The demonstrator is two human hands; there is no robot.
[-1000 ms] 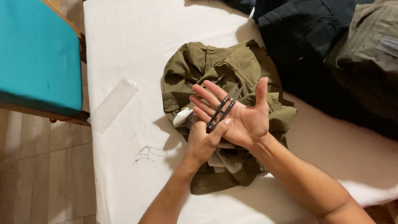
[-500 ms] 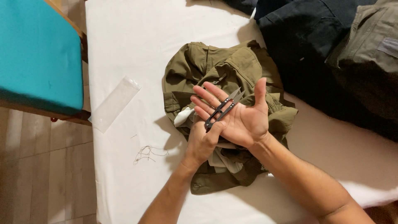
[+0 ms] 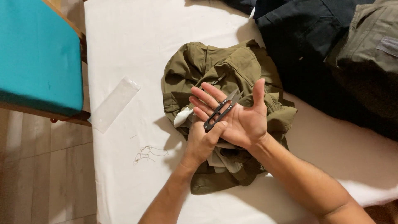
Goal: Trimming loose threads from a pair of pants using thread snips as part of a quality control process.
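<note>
Near the middle of the white table [image 3: 124, 49], a pair of black thread snips [image 3: 219, 112] is being laid across the right hand [image 3: 238, 120], whose fingers are spread flat and open, palm up. The handle end is being pinched by the left hand [image 3: 203, 141], its fingers closed on the tool. Beneath both hands an olive garment [image 3: 219, 66] is being left bunched, with loose thread clippings [image 3: 147, 153] toward the left edge and a clear plastic sleeve [image 3: 114, 103] nearby. Judged from this, the snips are being readied between cuts; a working grip is being called for next.
</note>
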